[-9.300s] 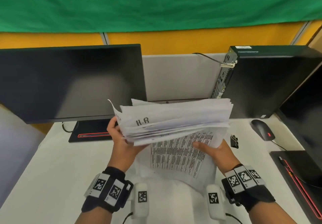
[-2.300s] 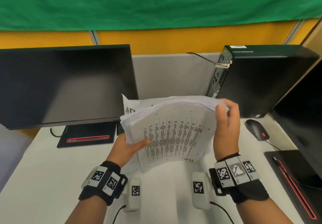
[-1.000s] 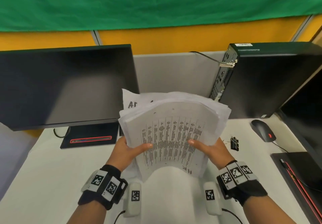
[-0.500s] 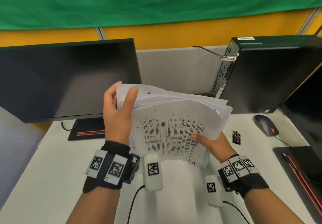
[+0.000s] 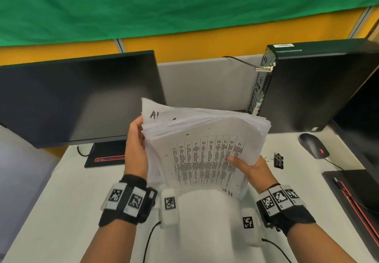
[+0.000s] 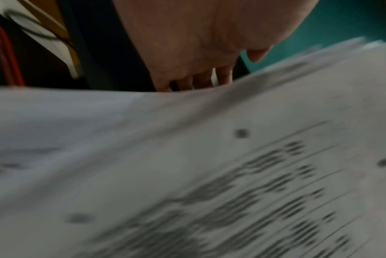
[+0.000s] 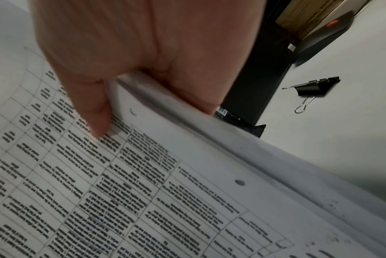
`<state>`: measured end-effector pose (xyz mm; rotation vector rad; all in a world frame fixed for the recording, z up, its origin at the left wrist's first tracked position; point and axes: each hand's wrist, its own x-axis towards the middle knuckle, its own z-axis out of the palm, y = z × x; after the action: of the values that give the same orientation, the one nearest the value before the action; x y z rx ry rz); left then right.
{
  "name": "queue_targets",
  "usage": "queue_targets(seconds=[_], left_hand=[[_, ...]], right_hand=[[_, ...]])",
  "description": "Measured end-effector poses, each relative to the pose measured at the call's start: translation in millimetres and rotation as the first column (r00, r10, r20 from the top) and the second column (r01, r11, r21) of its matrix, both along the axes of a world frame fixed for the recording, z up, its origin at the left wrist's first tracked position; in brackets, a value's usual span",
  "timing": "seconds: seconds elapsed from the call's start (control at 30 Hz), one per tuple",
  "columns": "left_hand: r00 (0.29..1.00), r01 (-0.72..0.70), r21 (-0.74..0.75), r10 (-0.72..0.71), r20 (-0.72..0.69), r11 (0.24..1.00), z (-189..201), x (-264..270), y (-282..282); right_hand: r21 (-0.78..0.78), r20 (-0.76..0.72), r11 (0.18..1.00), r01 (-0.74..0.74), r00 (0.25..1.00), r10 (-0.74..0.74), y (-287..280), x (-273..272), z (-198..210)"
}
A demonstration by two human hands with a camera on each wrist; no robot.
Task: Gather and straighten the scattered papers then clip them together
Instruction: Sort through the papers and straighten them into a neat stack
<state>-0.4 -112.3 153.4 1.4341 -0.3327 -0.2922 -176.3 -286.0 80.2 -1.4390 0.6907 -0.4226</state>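
Observation:
A thick stack of papers (image 5: 205,150) with a printed table on the front sheet stands raised over the white desk (image 5: 61,201), its sheets unevenly fanned at the top. My right hand (image 5: 250,168) pinches its lower right edge, thumb on the print and fingers behind. In the right wrist view that hand (image 7: 143,52) clamps the papers (image 7: 187,192) the same way. My left hand (image 5: 136,146) lies against the stack's left edge. The left wrist view shows its palm (image 6: 198,43) with straight fingers behind the blurred sheets (image 6: 187,174) and the thumb apart. A black binder clip (image 5: 278,160) lies on the desk to the right.
A dark monitor (image 5: 78,98) stands at the back left and a black computer tower (image 5: 317,86) at the back right. A mouse (image 5: 313,146) sits beyond the binder clip (image 7: 313,87). A black pad (image 5: 352,191) and a second screen fill the right edge.
My left hand has slid down from the stack's top left corner to its left edge. The right hand keeps its grip on the lower right edge.

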Motion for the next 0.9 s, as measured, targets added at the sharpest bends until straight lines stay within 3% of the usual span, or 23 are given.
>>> queue_targets(seconds=[0.1,0.17,0.23,0.5,0.6,0.73,0.87,0.9], left_hand=[[0.957,-0.045,0.351,-0.061,0.284,0.935,-57.0,7.5,28.3],[0.926,-0.068,0.517,-0.138,0.350,0.853,-86.6,13.4,42.9],[0.924,-0.048,0.596,-0.191,0.331,0.801,-99.6,16.0,50.4],[0.952,-0.004,0.727,-0.220,0.213,0.686,-100.5,33.2,47.5],[0.954,0.094,0.709,-0.268,0.138,0.699,-97.3,38.3,39.3],[0.926,0.210,0.720,-0.371,0.070,0.662,-84.2,39.6,30.4],[0.920,0.315,0.630,-0.392,-0.019,0.710,-73.3,43.4,19.8],[0.921,0.311,0.678,-0.387,-0.042,0.666,-70.9,41.5,18.5]], right_hand=[[-0.002,-0.014,1.000,0.002,1.000,-0.002,-1.1,-0.5,-0.5],[0.003,-0.013,1.000,0.008,1.000,-0.008,-1.3,-0.2,-0.7],[0.008,-0.008,1.000,0.017,1.000,-0.017,-0.8,0.7,0.2],[-0.007,-0.023,0.999,-0.036,0.999,0.036,0.1,-0.7,3.4],[-0.009,-0.026,0.998,-0.064,0.998,0.064,-0.8,-1.2,2.1],[0.000,-0.004,0.996,-0.093,0.996,0.093,0.5,-0.4,6.3],[0.002,0.010,0.996,-0.085,0.996,0.084,-3.3,-1.4,6.6],[0.006,0.003,0.997,-0.077,0.997,0.077,-4.3,-0.3,7.2]])
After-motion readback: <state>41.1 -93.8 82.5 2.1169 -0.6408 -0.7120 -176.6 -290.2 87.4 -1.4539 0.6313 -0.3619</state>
